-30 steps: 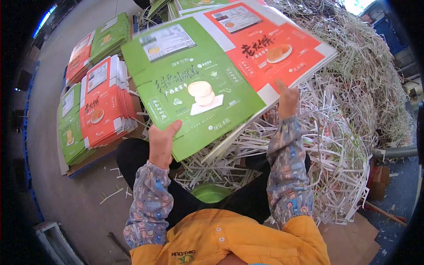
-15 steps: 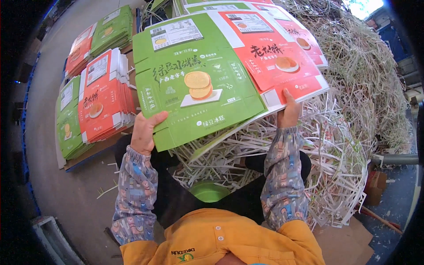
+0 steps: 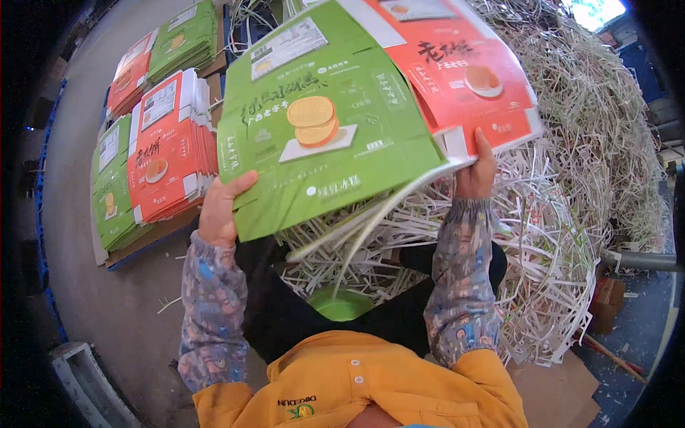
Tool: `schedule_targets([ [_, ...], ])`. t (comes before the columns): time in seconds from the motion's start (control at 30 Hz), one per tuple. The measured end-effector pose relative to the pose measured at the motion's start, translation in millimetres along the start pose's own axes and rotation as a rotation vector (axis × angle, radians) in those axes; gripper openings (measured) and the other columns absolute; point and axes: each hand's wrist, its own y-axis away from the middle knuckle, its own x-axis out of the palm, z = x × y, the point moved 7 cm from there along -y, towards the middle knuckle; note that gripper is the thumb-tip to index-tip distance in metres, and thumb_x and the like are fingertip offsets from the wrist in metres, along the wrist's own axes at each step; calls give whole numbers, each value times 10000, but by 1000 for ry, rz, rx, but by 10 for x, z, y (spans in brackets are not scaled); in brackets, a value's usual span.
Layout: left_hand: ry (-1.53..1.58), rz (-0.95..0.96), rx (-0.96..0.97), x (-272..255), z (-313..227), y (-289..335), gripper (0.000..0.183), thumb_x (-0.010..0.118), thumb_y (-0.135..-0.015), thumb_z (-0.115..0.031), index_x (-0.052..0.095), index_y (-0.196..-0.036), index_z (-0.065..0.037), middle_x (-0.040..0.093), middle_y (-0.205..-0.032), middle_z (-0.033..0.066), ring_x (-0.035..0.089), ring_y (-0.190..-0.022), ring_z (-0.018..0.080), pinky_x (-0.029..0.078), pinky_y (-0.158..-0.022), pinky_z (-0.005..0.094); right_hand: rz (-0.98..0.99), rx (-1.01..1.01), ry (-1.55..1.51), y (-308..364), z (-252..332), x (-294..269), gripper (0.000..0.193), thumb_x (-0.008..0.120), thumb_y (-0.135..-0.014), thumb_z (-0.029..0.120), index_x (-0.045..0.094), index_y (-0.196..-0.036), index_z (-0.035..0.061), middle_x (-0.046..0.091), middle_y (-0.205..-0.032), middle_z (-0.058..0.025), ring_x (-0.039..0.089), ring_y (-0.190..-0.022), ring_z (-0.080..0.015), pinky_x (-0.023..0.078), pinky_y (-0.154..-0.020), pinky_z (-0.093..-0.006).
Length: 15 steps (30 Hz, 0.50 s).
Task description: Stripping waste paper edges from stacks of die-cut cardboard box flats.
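In front of me I hold up printed carton sheets, with a green box blank point(image 3: 314, 171) on the left and a red box blank point(image 3: 446, 78) on the right. My left hand point(image 3: 222, 207) is closed on the lower left corner of the green part, thumb on the printed face. At the lower right, my right hand point(image 3: 477, 167) grips the sheets by their white edge, fingers partly hidden behind them. A thin white and green waste strip point(image 3: 374, 221) hangs from the lower edge, blurred. How many sheets are held cannot be told.
To the left, stacks of red box blanks point(image 3: 163, 164) and green box blanks point(image 3: 110, 189) lie on a low pallet. Shredded paper strips point(image 3: 542, 264) heap up ahead and to the right. Between my legs sits a round green plastic object point(image 3: 341, 305). Flat cardboard point(image 3: 556, 392) lies lower right.
The held sheets have tilted and shifted, their right side moving up and right with my right hand. A strip along the lower edge now hangs down towards the green plastic object.
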Motion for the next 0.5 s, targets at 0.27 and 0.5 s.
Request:
schedule_targets([
  [0.27, -305, -11, 109, -274, 46, -148, 286, 610, -734, -37, 540, -1003, 28, 606, -916, 97, 594, -756, 157, 493, -682, 279, -46, -232, 407, -52, -59, -163, 350, 639, -713, 35, 512, -1027, -53, 568, -968, -94, 564, -824, -173, 456, -726, -289],
  [0.5, -231, -61, 51, -386, 60, -188, 293, 602, -734, -28, 532, -1011, 36, 602, -929, 100, 595, -760, 161, 492, -684, 273, 0, -226, 766, 17, 136, -14, 349, 641, -718, 53, 515, -1030, -36, 572, -986, -80, 562, -831, -142, 453, -705, -274],
])
